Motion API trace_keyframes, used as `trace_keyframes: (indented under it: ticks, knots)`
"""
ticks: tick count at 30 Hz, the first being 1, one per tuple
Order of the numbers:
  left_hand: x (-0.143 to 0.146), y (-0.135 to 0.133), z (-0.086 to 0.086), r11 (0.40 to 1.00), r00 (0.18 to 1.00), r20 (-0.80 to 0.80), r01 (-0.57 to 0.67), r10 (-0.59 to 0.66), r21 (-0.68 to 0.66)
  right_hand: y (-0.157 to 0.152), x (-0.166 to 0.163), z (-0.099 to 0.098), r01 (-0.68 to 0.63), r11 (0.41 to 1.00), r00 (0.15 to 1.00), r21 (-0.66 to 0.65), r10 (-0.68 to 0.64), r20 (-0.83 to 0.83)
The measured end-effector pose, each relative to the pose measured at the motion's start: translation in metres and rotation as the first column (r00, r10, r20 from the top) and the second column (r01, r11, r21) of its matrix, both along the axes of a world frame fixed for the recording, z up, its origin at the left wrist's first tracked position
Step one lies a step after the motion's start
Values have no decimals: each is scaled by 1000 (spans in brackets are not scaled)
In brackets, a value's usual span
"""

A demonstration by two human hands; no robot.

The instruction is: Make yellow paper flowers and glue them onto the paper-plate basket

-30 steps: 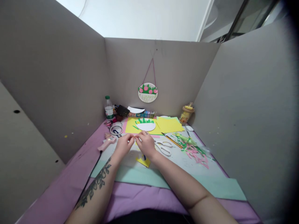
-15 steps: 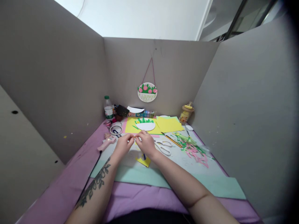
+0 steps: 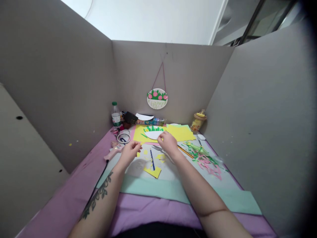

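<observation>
My left hand (image 3: 131, 152) is closed in a pinch on a small yellow paper piece (image 3: 142, 143), held above the table. Further right, my right hand (image 3: 168, 143) has its fingertips closed at the right edge of a white half-round paper plate (image 3: 152, 134), which has green paper leaves and a bit of yellow along its top. The plate lies on yellow sheets. Between my forearms are a blue-striped pencil (image 3: 152, 160), a yellow paper piece (image 3: 156, 173) and small yellow scraps (image 3: 161, 157). Scissors (image 3: 158, 148) lie partly hidden under my right hand and wrist.
A pink glue gun (image 3: 112, 153) with a black cord and a tape roll (image 3: 123, 138) lie left. Green and pink paper scraps (image 3: 206, 160) are heaped right. A bottle (image 3: 115, 115) and yellow cup (image 3: 198, 120) stand behind; a decorated plate (image 3: 157, 99) hangs on the partition.
My hands were together and have parted. The right moved up and right to the plate's edge; the left shifted slightly left with the yellow piece. The pencil and scraps are uncovered.
</observation>
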State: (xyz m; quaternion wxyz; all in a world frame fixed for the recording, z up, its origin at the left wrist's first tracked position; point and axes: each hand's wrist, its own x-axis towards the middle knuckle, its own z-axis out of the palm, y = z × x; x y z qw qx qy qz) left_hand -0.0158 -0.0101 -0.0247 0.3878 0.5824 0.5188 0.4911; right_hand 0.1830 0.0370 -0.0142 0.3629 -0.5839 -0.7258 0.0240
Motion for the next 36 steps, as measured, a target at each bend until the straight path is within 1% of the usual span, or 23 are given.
trace_keyframes:
  ticks: [1, 2, 3, 4, 5, 6, 7, 8, 10, 14, 18, 20, 22, 24, 26, 28, 31, 33, 36]
  knots:
    - [0, 0, 1, 1000, 999, 36, 19, -18, -23, 2, 6, 2, 61, 995, 993, -84, -52, 109]
    - [1, -1, 2, 998, 997, 65, 38, -36, -40, 3, 9, 4, 95, 986, 978, -137, -67, 198]
    - [1, -1, 2, 997, 995, 87, 59, -54, -53, 2, 10, 5, 81, 984, 967, -157, -40, 253]
    - [1, -1, 2, 995, 992, 105, 78, -71, -64, 1, 8, 6, 18, 989, 961, -150, 24, 274]
    - [1, -1, 2, 993, 989, 120, 94, -85, -72, -2, 4, 7, -93, 989, 955, -116, 121, 269]
    - [1, -1, 1, 991, 986, 133, 107, -96, -76, -5, -1, 8, -222, 973, 939, -67, 231, 255]
    - [1, -1, 0, 990, 984, 142, 119, -107, -79, -9, -8, 8, -332, 943, 914, -10, 325, 242]
    - [0, 0, 0, 988, 982, 149, 130, -117, -79, -12, -15, 8, -402, 914, 893, 47, 381, 239]
    - [0, 0, -2, 984, 977, 165, 154, -139, -84, -17, -27, 5, -452, 880, 878, 145, 411, 246]
    - [-1, 2, -7, 976, 966, 194, 195, -173, -99, -18, -35, -6, -452, 857, 886, 248, 398, 239]
    - [-3, 1, -6, 975, 964, 193, 202, -183, -87, -17, -32, -10, -438, 858, 896, 269, 389, 216]
    - [-3, 1, -4, 985, 976, 164, 158, -145, -74, -17, -32, -10, -418, 873, 908, 250, 390, 154]
    - [-2, 0, -1, 997, 993, 96, 70, -68, -16, -17, -32, -10, -402, 890, 915, 213, 398, 66]
    - [-1, -1, 1, 994, 1000, -6, -26, 27, 111, -17, -33, -10, -403, 901, 910, 162, 413, -26]
    - [1, -2, 2, 966, 989, -110, -69, 99, 250, -17, -35, -9, -420, 901, 895, 109, 431, -114]
    - [1, -3, 2, 940, 973, -192, -60, 131, 336, -17, -37, -8, -442, 895, 877, 61, 445, -180]
    - [0, -3, 0, 920, 956, -254, -39, 148, 389, -19, -38, -6, -466, 885, 862, 13, 457, -220]
    - [-1, -2, 0, 919, 954, -260, -36, 148, 392, -20, -39, -5, -476, 880, 858, -8, 462, -226]
    - [-3, 0, -1, 934, 963, -244, -19, 113, 356, -20, -39, -5, -480, 876, 857, -42, 458, -238]
